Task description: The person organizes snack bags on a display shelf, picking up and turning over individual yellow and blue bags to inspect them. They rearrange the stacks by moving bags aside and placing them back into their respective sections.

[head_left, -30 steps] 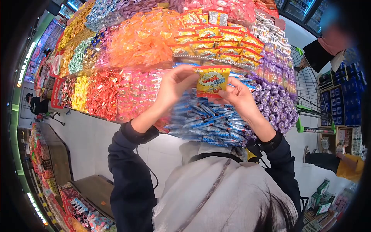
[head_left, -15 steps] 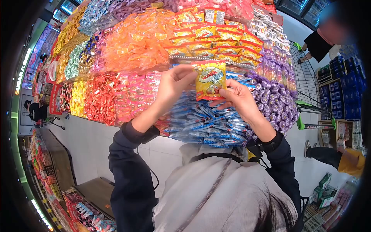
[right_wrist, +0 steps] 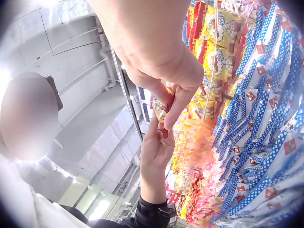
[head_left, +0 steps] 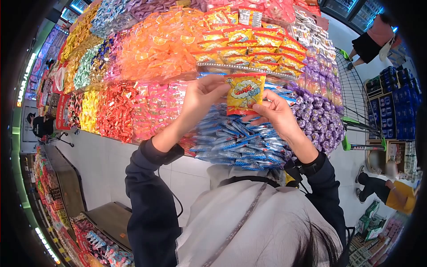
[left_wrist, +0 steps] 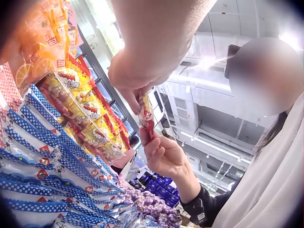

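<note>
Left hand (head_left: 199, 96) and right hand (head_left: 279, 115) pinch small yellow-and-red plastic packet (head_left: 244, 91) between them; light edge grip best, printed face uncovered.

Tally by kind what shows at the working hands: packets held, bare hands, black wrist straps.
Yellow-and-red packet: 1
Bare hands: 2, left hand and right hand
Black wrist straps: 2, one per wrist
Total: 5

Left hand (head_left: 202, 94), right hand (head_left: 277, 115): pinch grips.
</note>
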Demonstrator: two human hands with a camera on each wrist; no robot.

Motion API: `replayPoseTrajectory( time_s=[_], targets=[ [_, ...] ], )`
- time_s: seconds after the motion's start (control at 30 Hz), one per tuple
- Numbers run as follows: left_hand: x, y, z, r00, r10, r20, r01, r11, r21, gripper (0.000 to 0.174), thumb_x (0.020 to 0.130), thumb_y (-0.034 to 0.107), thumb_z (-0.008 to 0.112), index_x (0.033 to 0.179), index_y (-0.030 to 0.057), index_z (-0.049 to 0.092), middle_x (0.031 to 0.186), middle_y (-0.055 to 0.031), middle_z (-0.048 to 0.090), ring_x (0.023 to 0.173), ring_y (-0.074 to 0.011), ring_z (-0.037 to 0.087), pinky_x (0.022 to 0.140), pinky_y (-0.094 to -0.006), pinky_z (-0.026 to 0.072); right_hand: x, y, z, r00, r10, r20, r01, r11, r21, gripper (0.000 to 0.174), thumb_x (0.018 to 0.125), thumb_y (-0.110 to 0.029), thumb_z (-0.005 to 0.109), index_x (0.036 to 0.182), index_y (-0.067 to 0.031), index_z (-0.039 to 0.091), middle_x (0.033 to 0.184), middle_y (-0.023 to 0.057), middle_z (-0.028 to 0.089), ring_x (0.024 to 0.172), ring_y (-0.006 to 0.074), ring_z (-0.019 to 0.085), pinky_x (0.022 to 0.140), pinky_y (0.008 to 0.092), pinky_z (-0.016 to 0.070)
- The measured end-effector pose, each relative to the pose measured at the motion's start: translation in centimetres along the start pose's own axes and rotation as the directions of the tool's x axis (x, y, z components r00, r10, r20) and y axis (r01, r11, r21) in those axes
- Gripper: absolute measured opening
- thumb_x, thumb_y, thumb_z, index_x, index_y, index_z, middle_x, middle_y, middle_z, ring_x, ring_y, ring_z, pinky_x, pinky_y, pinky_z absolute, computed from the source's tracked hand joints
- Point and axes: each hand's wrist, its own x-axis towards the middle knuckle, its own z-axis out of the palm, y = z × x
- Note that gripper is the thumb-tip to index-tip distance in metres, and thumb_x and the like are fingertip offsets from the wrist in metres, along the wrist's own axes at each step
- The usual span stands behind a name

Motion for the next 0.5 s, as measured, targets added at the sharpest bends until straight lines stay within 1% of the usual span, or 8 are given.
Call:
replayPoseTrajectory(
  time_s=[0.13,0.2,0.23,0.27,0.33,0.37,0.47,0.5],
  targets=[
    [-0.3,1.1,0.8,0.999,0.019,0.032,-0.019,1.0,-0.002,0.024,0.084,0.008,0.057,0.103,-0.0065,0.052,0.095,-0.0112,0.061,0.084,-0.0137,0.06,0.072,-0.0265,0.0512,-0.1,-0.3,0.1,0.999,-0.012,-0.037,0.012,1.0,-0.004,0.017,0.087,-0.011,0.053,0.101,-0.0031,0.047,0.094,0.0093,0.063,0.077,0.022,0.065,0.062,0.0276,0.053],
    [-0.5,0.7,0.8,0.997,0.027,0.071,-0.037,0.989,0.144,0.025,0.081,0.007,0.061,0.102,-0.0054,0.054,0.095,-0.009,0.061,0.083,-0.0121,0.059,0.073,-0.0252,0.0496,-0.3,-0.6,0.3,0.996,-0.053,-0.072,0.054,0.998,0.012,0.017,0.087,-0.011,0.052,0.101,-0.003,0.047,0.093,0.0087,0.063,0.076,0.022,0.065,0.061,0.0275,0.053],
    [-0.7,0.6,0.9,0.993,0.01,0.117,-0.033,0.981,0.191,0.026,0.08,0.006,0.062,0.102,-0.0049,0.055,0.094,-0.0085,0.062,0.083,-0.0116,0.059,0.073,-0.0249,0.0494,-0.4,-1.0,0.1,0.998,-0.031,-0.053,0.032,0.999,0.018,0.019,0.086,-0.006,0.052,0.104,-0.0021,0.047,0.098,0.0093,0.061,0.084,0.018,0.063,0.066,0.0261,0.052],
    [-0.8,0.6,1.0,0.987,-0.012,0.159,-0.026,0.971,0.237,0.026,0.079,0.006,0.063,0.101,-0.0043,0.055,0.094,-0.0079,0.062,0.083,-0.0111,0.059,0.072,-0.0246,0.0491,-0.4,-1.2,0.1,0.996,-0.076,-0.036,0.076,0.997,-0.001,0.02,0.085,-0.004,0.053,0.104,-0.0019,0.047,0.102,0.0093,0.06,0.088,0.0165,0.061,0.069,0.0255,0.0511],
    [-0.6,0.7,1.2,0.987,0.032,0.158,-0.076,0.957,0.281,0.028,0.076,0.005,0.066,0.101,-0.0033,0.056,0.092,-0.0086,0.062,0.081,-0.0118,0.06,0.072,-0.0244,0.049,-0.3,-1.1,0.2,0.988,-0.156,-0.001,0.156,0.987,-0.029,0.023,0.083,0.0,0.054,0.105,-0.0015,0.047,0.108,0.0092,0.057,0.095,0.0134,0.057,0.074,0.0245,0.0493],
    [-0.6,0.8,1.1,0.984,0.057,0.167,-0.109,0.939,0.327,0.028,0.076,0.005,0.066,0.101,-0.0033,0.056,0.091,-0.0088,0.062,0.081,-0.0123,0.06,0.072,-0.0241,0.0489,-0.2,-1.2,-0.4,0.981,-0.195,0.021,0.196,0.973,-0.124,0.029,0.081,0.003,0.055,0.108,-0.0016,0.047,0.111,0.0074,0.054,0.1,0.0102,0.052,0.077,0.0238,0.0468],
    [0.1,1.5,1.2,0.972,0.11,0.208,-0.19,0.888,0.419,0.026,0.077,0.002,0.063,0.101,-0.0032,0.056,0.094,-0.0079,0.061,0.084,-0.0128,0.06,0.075,-0.0244,0.0482,0.3,-4.0,-1.6,0.926,-0.372,0.061,0.369,0.859,-0.355,0.03,0.079,0.001,0.059,0.107,-0.003,0.049,0.108,0.0049,0.055,0.097,0.0109,0.052,0.074,0.025,0.0469],
    [0.5,1.8,1.2,0.967,0.125,0.222,-0.214,0.871,0.442,0.024,0.078,0.001,0.062,0.101,-0.0032,0.056,0.096,-0.0073,0.061,0.085,-0.0127,0.06,0.076,-0.0246,0.048,0.3,-5.9,-1.3,0.926,-0.374,0.061,0.351,0.787,-0.508,0.03,0.076,-0.001,0.062,0.104,-0.0038,0.052,0.101,0.006,0.058,0.089,0.0123,0.057,0.069,0.0252,0.0471]
  ],
)
